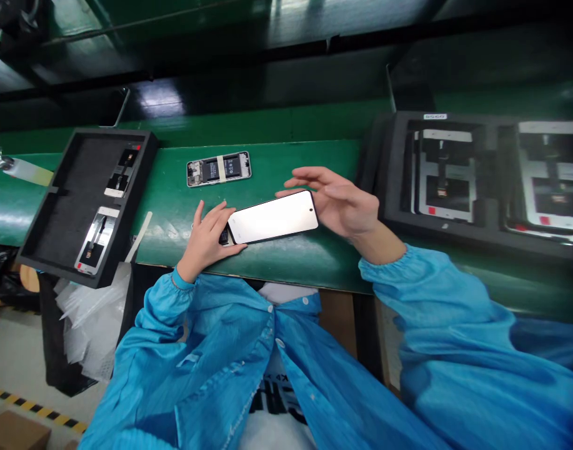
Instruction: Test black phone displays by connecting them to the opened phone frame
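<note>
A phone screen [274, 217], glowing white with a small camera hole at its right end, lies tilted over the green bench. My left hand [206, 240] grips its left end, thumb along the near edge and fingers at the far side. Under those fingers shows a bit of dark phone body [224, 235], mostly hidden. My right hand [345, 203] is beside the screen's right end, fingers apart and slightly curled; whether it touches the edge I cannot tell. Beyond the screen lies an opened phone body [219, 169], its battery crossed by a pale strip.
A black foam tray [56, 212] at left holds two screen assemblies. Another black tray [490, 181] at right, blurred, holds several more. A spray bottle [26, 170] lies far left. A pale strip [140, 236] sticks out beside the left tray, above clear plastic bags [96, 319].
</note>
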A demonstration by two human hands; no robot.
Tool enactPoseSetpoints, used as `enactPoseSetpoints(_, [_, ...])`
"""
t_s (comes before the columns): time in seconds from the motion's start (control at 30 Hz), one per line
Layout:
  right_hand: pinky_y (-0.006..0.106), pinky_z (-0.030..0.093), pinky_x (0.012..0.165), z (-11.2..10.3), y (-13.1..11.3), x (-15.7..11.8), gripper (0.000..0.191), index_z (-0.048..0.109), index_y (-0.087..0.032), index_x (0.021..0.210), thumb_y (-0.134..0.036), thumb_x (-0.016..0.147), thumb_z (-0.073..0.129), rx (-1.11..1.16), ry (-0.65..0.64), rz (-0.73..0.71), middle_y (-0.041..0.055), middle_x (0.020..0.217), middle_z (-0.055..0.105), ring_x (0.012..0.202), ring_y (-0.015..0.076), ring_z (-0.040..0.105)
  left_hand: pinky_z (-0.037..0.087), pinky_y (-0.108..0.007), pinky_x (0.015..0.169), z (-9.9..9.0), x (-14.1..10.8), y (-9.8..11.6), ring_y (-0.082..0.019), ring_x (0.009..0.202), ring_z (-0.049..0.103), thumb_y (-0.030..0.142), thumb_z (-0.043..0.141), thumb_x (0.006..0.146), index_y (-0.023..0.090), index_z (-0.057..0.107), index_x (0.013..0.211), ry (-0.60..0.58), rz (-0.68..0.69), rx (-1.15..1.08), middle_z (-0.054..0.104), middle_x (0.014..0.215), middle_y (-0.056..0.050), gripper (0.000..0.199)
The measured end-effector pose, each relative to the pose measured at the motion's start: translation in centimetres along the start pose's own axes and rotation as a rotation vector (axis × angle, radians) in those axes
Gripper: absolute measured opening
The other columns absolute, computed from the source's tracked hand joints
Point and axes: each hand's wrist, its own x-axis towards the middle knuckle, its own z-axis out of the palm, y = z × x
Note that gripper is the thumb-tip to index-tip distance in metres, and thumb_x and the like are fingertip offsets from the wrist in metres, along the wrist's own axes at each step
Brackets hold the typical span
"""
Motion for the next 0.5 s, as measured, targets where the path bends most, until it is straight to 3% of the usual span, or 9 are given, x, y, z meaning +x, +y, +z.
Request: enactPoseSetpoints(0.5, [0.066, 0.051, 0.111, 0.03, -0.11, 0.26, 0.043, 0.071, -0.028, 0.106, -0.053, 0.071, 0.074, -0.074, 0.057, 0.071, 0.0092, 0.12, 0.073, 0.123, 0.0412, 0.067, 0.012, -0.068, 0.135, -0.31, 0.13, 0.26, -0.037, 0.145, 0.057, 0.061, 0.075, 0.09, 0.021, 0.051, 0.149, -0.09, -0.072, -0.028, 0.068, 0.144, -0.016, 0.075])
